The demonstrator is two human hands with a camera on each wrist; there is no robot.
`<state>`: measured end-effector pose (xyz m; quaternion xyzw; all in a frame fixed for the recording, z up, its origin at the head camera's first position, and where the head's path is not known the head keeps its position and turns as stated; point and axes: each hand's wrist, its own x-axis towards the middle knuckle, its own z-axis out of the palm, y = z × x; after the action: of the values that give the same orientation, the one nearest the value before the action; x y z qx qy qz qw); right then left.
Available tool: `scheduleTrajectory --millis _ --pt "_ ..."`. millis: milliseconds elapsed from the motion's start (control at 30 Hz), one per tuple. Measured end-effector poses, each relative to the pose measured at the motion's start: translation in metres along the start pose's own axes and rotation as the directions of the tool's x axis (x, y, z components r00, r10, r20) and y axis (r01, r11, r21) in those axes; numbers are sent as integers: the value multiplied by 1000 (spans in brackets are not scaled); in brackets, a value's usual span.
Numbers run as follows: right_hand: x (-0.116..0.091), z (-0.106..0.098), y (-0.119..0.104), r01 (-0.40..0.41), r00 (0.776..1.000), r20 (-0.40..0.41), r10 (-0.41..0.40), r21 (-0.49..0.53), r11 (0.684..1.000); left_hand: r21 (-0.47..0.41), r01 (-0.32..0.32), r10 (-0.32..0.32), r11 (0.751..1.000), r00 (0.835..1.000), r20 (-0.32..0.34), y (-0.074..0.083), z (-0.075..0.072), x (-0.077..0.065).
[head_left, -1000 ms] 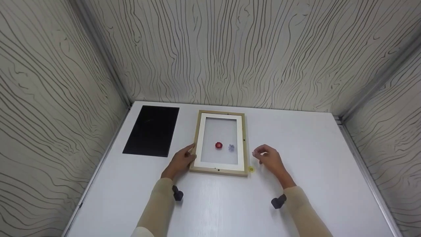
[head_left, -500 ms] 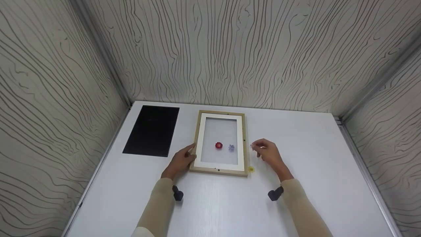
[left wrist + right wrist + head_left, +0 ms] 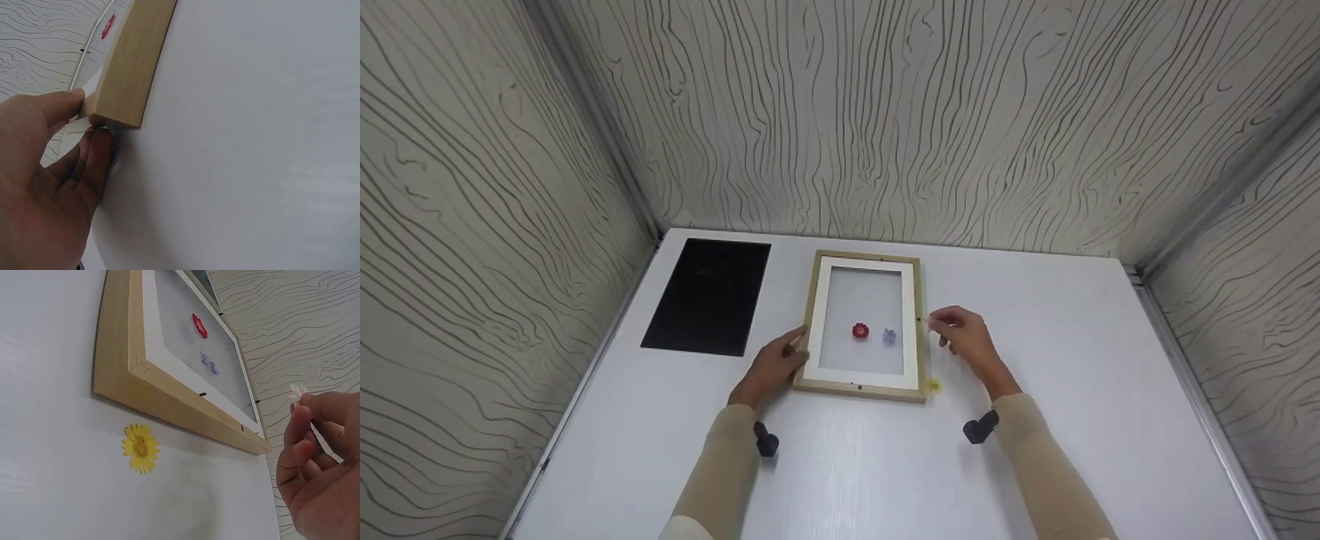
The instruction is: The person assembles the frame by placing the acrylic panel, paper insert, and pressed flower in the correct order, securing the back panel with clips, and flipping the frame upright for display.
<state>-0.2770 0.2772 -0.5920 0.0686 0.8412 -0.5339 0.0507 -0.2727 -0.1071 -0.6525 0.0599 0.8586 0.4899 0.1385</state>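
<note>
A wooden picture frame with a white mat lies on the table. On its pane are a red flower and a small purple flower. My left hand holds the frame's near left side, thumb on top and fingers against the side below, as the left wrist view shows. Between thumb and fingertip my right hand pinches a pale pinkish-white flower, raised just off the frame's right edge. A flat yellow flower rests on the table beside the frame's near right corner.
To the left of the frame lies a black rectangular panel. The white table is bounded by wood-grain patterned walls at the back and both sides.
My right hand has moved up and slightly left along the frame's right side, bringing the pale flower closer to the edge. The left hand and the frame have stayed put.
</note>
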Motion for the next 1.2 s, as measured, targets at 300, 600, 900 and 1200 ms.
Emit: scheduleTrajectory --millis 300,600,900,1200 --pt "6 5 -5 38 999 13 -39 39 999 -11 -6 6 1000 1000 -5 -3 1 2" --pt "12 14 -12 52 998 23 -54 76 996 -7 -6 6 1000 1000 -5 -2 1 2" --pt "17 22 -17 54 998 23 -56 61 997 -7 -5 5 1000 1000 -5 -4 2 2" --pt "22 28 -20 30 999 27 -32 63 998 -4 11 -11 1000 1000 -6 -3 2 2"
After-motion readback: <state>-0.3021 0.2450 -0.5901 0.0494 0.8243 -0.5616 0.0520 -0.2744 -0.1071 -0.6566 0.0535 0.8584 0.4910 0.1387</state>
